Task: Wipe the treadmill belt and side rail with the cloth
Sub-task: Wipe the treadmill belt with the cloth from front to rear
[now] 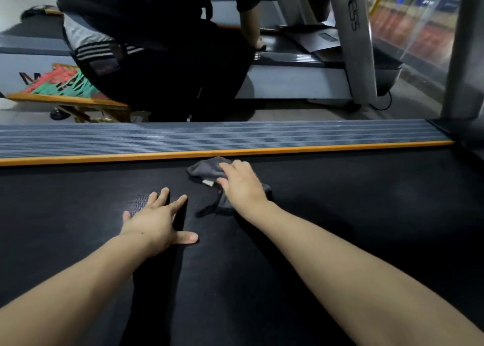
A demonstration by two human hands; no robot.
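Note:
The black treadmill belt (pixel 366 214) fills the lower half of the view. Along its far edge runs the grey ribbed side rail (pixel 183 136) with an orange strip. A crumpled grey cloth (pixel 207 169) lies on the belt just short of that strip. My right hand (pixel 241 186) presses down on the cloth, fingers over it, covering its near part. My left hand (pixel 159 221) rests flat on the bare belt to the left of the cloth, fingers spread, holding nothing.
Beyond the rail a person in dark clothes (pixel 162 57) crouches on the floor beside another treadmill (pixel 301 78) with a grey upright (pixel 351 36). A wooden-framed woven seat (pixel 62 89) stands at the left. A dark post (pixel 466 57) rises at the right.

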